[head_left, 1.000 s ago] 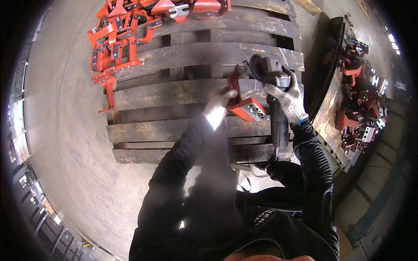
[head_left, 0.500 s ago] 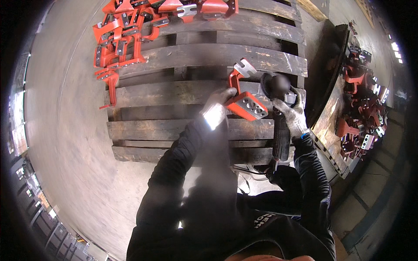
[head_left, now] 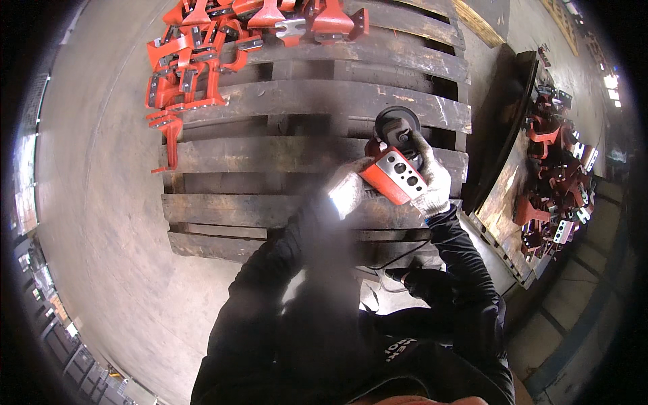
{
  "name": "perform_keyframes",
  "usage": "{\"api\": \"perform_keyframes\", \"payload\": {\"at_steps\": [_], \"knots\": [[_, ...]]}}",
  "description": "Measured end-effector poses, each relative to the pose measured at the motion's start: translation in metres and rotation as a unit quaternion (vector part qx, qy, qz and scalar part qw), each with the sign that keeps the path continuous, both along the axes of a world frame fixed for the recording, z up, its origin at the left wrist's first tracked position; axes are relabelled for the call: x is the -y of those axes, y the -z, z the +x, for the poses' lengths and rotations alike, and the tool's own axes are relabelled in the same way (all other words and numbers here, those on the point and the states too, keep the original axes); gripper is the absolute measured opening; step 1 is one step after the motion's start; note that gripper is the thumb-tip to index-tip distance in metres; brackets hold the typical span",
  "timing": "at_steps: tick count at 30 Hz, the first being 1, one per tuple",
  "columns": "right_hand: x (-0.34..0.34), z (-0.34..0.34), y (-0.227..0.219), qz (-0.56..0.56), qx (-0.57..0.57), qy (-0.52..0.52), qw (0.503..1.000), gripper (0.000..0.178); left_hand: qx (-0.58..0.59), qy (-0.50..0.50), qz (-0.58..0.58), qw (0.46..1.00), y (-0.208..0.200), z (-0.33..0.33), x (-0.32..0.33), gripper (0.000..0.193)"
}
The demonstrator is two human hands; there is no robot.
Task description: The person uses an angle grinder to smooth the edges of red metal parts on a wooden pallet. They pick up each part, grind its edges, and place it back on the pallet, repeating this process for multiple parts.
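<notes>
Head view: my left hand (head_left: 347, 185) grips the red bracket (head_left: 395, 177), just near of the grinder (head_left: 397, 127) my right hand (head_left: 433, 177) holds.

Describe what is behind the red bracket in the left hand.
Part of a grinder shows past the far edge of the red bracket, over a wooden pallet. Most of the grinder's body is covered; whether it touches the bracket cannot be seen.

Your head-worn fisheye looks down from near above your hands (head_left: 435, 183), torso (head_left: 432, 364) toward six o'clock, pallet (head_left: 236, 156) toward twelve
</notes>
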State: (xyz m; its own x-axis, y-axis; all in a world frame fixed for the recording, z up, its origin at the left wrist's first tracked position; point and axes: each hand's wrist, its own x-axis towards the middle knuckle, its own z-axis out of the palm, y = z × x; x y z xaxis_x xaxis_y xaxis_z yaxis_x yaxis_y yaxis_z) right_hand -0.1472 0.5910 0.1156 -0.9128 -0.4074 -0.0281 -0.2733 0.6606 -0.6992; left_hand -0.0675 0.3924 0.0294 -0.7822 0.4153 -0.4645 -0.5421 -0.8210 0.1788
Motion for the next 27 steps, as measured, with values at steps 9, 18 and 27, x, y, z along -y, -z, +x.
{"api": "perform_keyframes", "payload": {"at_steps": [9, 18, 27], "knots": [[-0.021, 0.006, 0.035, -0.043, 0.051, 0.053, 0.996, 0.083, -0.025, 0.005, -0.044, 0.999, -0.011, -0.009, 0.005, 0.043], [-0.002, 0.0, 0.0, -0.019, -0.019, -0.006, 1.0, 0.08, 0.041, -0.014, -0.056, 0.998, -0.01, -0.004, -0.007, 0.041], [-0.011, 0.016, -0.006, 0.024, -0.022, 0.011, 0.999, 0.08, -0.007, -0.051, -0.059, 0.997, -0.019, 0.0, 0.013, 0.047]]}}
